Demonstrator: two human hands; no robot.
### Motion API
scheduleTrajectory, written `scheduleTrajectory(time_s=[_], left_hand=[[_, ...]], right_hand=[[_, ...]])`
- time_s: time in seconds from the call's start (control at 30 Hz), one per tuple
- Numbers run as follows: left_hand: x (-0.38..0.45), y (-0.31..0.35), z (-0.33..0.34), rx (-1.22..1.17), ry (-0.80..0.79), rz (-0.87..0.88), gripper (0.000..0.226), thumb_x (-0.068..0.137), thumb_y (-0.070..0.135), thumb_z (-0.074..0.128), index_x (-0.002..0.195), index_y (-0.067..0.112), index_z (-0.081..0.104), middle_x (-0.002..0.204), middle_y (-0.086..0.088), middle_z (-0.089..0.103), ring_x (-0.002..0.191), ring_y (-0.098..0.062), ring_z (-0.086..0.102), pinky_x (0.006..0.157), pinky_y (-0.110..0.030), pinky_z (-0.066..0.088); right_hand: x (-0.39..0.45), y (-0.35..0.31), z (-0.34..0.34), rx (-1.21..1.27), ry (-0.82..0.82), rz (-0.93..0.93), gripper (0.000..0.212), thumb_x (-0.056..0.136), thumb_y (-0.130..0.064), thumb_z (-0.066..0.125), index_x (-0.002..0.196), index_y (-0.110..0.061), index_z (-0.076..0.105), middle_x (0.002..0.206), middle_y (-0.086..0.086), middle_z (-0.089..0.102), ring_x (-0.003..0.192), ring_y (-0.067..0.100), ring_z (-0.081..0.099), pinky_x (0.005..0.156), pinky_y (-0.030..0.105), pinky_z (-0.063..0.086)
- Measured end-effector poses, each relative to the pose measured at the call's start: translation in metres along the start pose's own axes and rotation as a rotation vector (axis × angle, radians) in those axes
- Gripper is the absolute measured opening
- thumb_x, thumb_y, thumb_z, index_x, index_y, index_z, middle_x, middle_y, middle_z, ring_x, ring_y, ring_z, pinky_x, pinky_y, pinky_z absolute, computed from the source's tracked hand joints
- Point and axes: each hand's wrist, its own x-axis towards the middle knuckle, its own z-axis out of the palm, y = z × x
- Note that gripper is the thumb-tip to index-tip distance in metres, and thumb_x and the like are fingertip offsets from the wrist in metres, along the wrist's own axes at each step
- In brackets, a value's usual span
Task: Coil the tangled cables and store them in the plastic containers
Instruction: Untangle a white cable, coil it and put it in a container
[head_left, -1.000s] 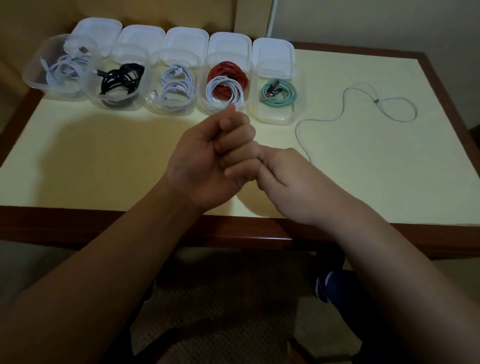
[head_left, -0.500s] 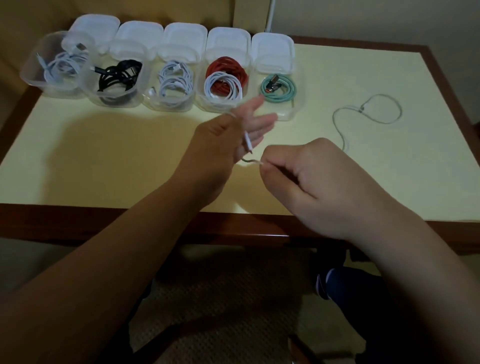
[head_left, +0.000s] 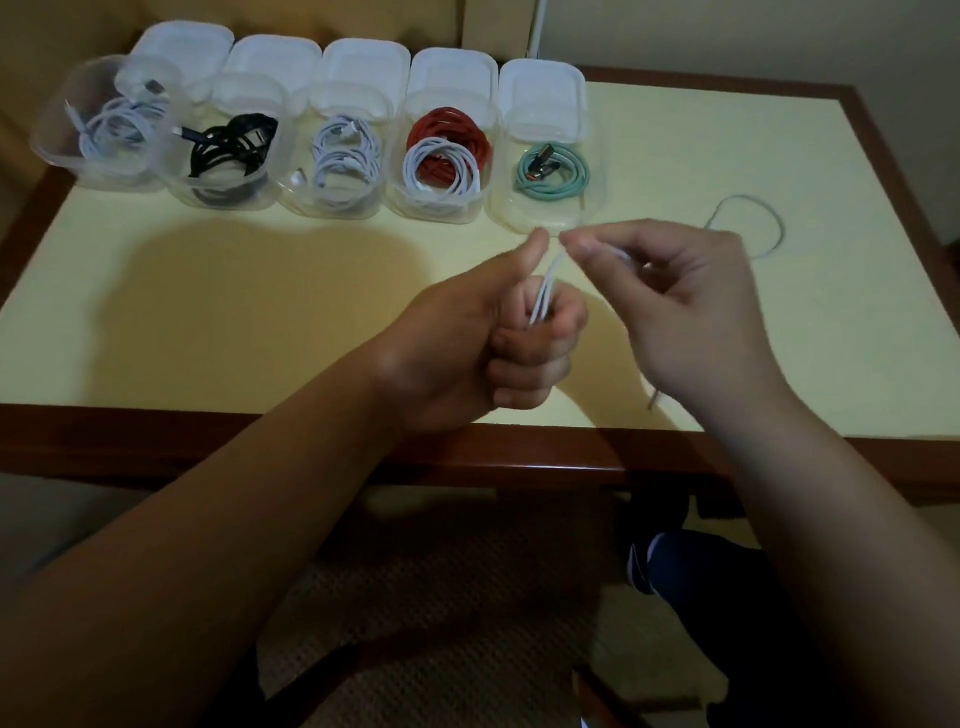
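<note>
Gripping the white cable's first loops upright in my fisted left hand, I pinch its strand w/ my right hand, slack trailing right across the tabletop, so right feeds next wrap.

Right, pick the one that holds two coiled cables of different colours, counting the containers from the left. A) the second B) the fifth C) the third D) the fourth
D: the fourth container holds a red coil with a white coil lying in front of it; the other containers in the row each show one colour only.
</note>
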Motion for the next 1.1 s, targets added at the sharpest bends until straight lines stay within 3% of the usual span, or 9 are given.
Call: scheduleTrajectory(time_s=[0.13,0.27,0.4,0.5,0.57,0.63,0.83,0.97,1.1], left_hand=[[0.000,-0.001,-0.009,-0.430,-0.010,0.080,0.036,0.109,0.022,0.029,0.096,0.009,0.059,0.059,0.008,0.026,0.050,-0.008,0.025,0.049,-0.020,0.028],[0.009,0.001,-0.019,-0.520,0.351,0.254,0.029,0.097,0.005,0.042,0.118,-0.002,0.061,0.061,0.004,0.043,0.053,-0.008,0.045,0.056,-0.020,0.047],[0.012,0.004,-0.037,-0.139,0.619,0.361,0.029,0.104,0.000,0.038,0.122,-0.009,0.059,0.066,-0.003,0.058,0.057,-0.013,0.060,0.063,-0.024,0.057],[0.005,0.003,-0.036,0.636,0.516,0.129,0.027,0.101,-0.004,0.042,0.098,0.001,0.068,0.065,0.009,0.068,0.060,-0.003,0.063,0.063,-0.014,0.051],[0.004,-0.004,-0.033,0.818,0.332,0.029,0.026,0.096,0.010,0.052,0.079,0.000,0.068,0.068,0.004,0.069,0.067,-0.013,0.065,0.073,-0.027,0.053],[0.004,-0.009,-0.031,0.604,0.220,0.007,0.032,0.092,0.023,0.053,0.070,0.009,0.072,0.060,-0.005,0.060,0.060,-0.023,0.059,0.070,-0.039,0.049],[0.004,-0.001,-0.017,-0.072,-0.092,-0.116,0.054,0.104,0.046,0.027,0.079,0.008,0.055,0.053,0.005,0.021,0.044,-0.012,0.020,0.044,-0.024,0.027],[0.005,-0.003,-0.013,-0.291,-0.140,-0.033,0.038,0.107,0.026,0.031,0.080,0.014,0.054,0.056,0.007,0.022,0.045,-0.008,0.021,0.044,-0.020,0.029],[0.009,-0.002,-0.013,-0.541,0.081,0.141,0.038,0.108,0.017,0.033,0.094,0.003,0.065,0.057,0.004,0.045,0.052,-0.009,0.047,0.058,-0.022,0.050]], right_hand=[[0.001,0.011,0.015,-0.023,-0.373,0.243,0.036,0.107,-0.021,0.057,0.090,0.006,0.072,0.062,-0.002,0.055,0.052,0.001,0.042,0.053,0.017,0.033],[-0.010,-0.013,0.019,-0.145,-0.671,0.309,0.047,0.111,-0.031,0.045,0.079,-0.013,0.074,0.048,-0.007,0.043,0.042,0.007,0.033,0.045,0.019,0.028],[-0.022,-0.035,0.018,-0.305,-0.640,0.174,0.051,0.108,-0.036,0.044,0.069,-0.017,0.071,0.047,-0.004,0.049,0.045,0.011,0.047,0.049,0.024,0.034],[-0.025,-0.044,0.011,-0.443,-0.401,-0.014,0.039,0.095,-0.039,0.044,0.068,-0.019,0.063,0.053,-0.001,0.054,0.054,0.013,0.053,0.054,0.038,0.039],[-0.023,-0.045,0.006,-0.455,-0.318,-0.070,0.033,0.097,-0.038,0.044,0.074,-0.022,0.061,0.058,-0.004,0.054,0.058,0.013,0.053,0.054,0.037,0.037],[-0.019,-0.038,0.002,-0.404,-0.281,-0.086,0.027,0.102,-0.033,0.048,0.079,-0.025,0.059,0.061,-0.006,0.056,0.058,0.011,0.053,0.055,0.034,0.035],[-0.001,-0.002,-0.009,-0.132,-0.124,0.035,0.021,0.103,-0.034,0.064,0.088,-0.020,0.065,0.055,-0.009,0.035,0.051,0.007,0.032,0.052,0.024,0.028],[0.002,0.009,0.000,-0.222,-0.379,0.098,0.038,0.105,-0.047,0.052,0.084,-0.021,0.069,0.068,0.014,0.054,0.063,0.013,0.046,0.064,0.044,0.043],[-0.004,-0.003,0.008,-0.350,-0.603,0.139,0.042,0.110,-0.036,0.045,0.077,-0.022,0.066,0.069,0.008,0.064,0.057,0.008,0.051,0.063,0.036,0.043]])
